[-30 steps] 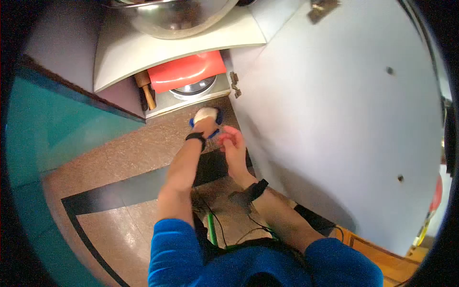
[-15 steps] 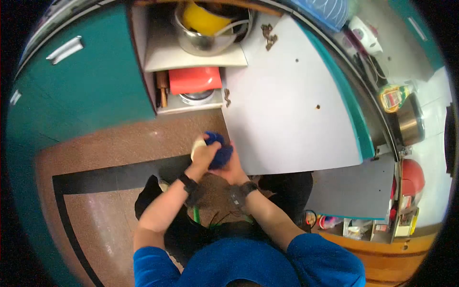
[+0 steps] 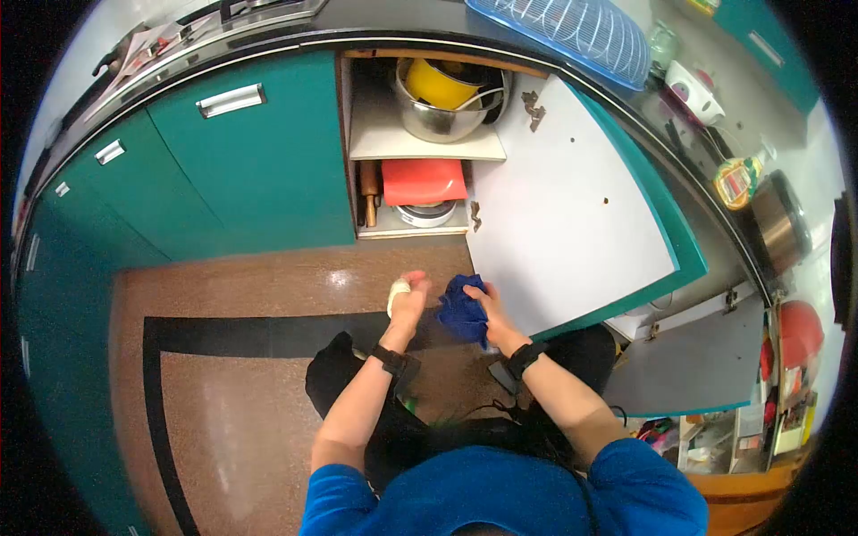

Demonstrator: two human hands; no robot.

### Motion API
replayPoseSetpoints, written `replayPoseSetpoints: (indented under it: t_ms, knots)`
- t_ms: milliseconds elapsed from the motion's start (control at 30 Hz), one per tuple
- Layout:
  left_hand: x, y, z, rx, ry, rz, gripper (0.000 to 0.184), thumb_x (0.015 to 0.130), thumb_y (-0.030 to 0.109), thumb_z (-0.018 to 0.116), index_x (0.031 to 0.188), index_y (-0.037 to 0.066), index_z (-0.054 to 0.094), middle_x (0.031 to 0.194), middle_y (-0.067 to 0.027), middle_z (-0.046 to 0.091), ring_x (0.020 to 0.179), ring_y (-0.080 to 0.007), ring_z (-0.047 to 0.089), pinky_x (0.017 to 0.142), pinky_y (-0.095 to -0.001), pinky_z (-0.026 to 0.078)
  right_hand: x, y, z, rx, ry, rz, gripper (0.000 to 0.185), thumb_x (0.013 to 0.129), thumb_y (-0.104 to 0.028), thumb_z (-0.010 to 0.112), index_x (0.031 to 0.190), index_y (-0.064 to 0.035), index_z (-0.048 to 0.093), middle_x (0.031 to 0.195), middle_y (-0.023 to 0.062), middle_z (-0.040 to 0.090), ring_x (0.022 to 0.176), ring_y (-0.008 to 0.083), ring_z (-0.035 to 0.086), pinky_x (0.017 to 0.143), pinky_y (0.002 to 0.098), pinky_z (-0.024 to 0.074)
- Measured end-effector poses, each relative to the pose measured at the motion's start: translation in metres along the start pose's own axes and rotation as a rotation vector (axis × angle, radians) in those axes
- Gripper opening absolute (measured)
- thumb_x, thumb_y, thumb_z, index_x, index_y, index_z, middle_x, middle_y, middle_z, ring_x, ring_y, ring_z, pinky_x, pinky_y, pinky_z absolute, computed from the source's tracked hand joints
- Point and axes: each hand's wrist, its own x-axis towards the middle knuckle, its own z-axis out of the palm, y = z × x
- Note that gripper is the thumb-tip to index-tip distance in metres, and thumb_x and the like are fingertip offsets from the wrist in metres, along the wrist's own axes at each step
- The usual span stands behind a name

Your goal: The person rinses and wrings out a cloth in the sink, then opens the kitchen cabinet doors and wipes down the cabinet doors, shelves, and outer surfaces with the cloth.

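My right hand (image 3: 497,320) grips a crumpled dark blue cloth (image 3: 462,309), which hangs from the fingers towards the left. A short gap away, my left hand (image 3: 408,308) is closed with its fingers curled. Along its outer side shows a small pale cream thing (image 3: 396,293); whether it is held or wrapped round the hand I cannot make out. Both hands are above the floor, before an open cupboard (image 3: 427,150). The white inner face of its door (image 3: 581,205) stands just right of my right hand.
On the upper shelf sits a steel pot (image 3: 438,121) with a yellow bowl (image 3: 438,85). Below are a red sheet-like item (image 3: 424,182), a white round appliance (image 3: 424,214) and a rolling pin (image 3: 369,192). A blue rack (image 3: 572,36) rests on the counter. Another open door (image 3: 688,366) is at right.
My hands, together at the blue cloth before, have come apart. The cloth stays in my right hand. The view has shifted, showing more counter and cupboards on the left.
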Motion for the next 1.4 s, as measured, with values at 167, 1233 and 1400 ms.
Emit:
replayPoseSetpoints:
  t_ms: [167, 1233, 1400]
  knots:
    - [0.038, -0.014, -0.028, -0.158, 0.126, -0.017, 0.027, 0.09, 0.015, 0.061, 0.114, 0.003, 0.065, 0.106, -0.0082, 0.069, 0.098, -0.0186, 0.064, 0.086, -0.0318, 0.049, 0.051, -0.089, 0.078, -0.596, -0.235, -0.46, 0.046, 0.093, -0.03, 0.068, 0.127, -0.0014, 0.058, 0.112, 0.0118, 0.068, 0.103, 0.0223, 0.065, 0.092, 0.0365, 0.0497]
    - [0.054, 0.078, -0.091, -0.542, -0.118, -0.257, 0.027, 0.097, 0.001, 0.055, 0.123, 0.003, 0.059, 0.122, -0.0052, 0.064, 0.115, -0.0162, 0.06, 0.102, -0.0309, 0.044, 0.471, -0.195, 0.359, -1.202, -0.377, -1.453, 0.062, 0.085, -0.045, 0.069, 0.131, -0.0036, 0.062, 0.134, 0.0254, 0.06, 0.121, 0.0428, 0.059, 0.106, 0.0482, 0.0462]
    - [0.051, 0.079, -0.07, -0.507, -0.104, -0.134, 0.025, 0.098, 0.012, 0.06, 0.121, 0.005, 0.06, 0.12, -0.0069, 0.064, 0.112, -0.0197, 0.062, 0.102, -0.0342, 0.045, 0.347, -0.159, 0.319, -1.494, 0.005, -1.114, 0.045, 0.083, -0.033, 0.063, 0.12, -0.0083, 0.067, 0.117, 0.021, 0.067, 0.103, 0.0409, 0.066, 0.09, 0.0522, 0.0525]
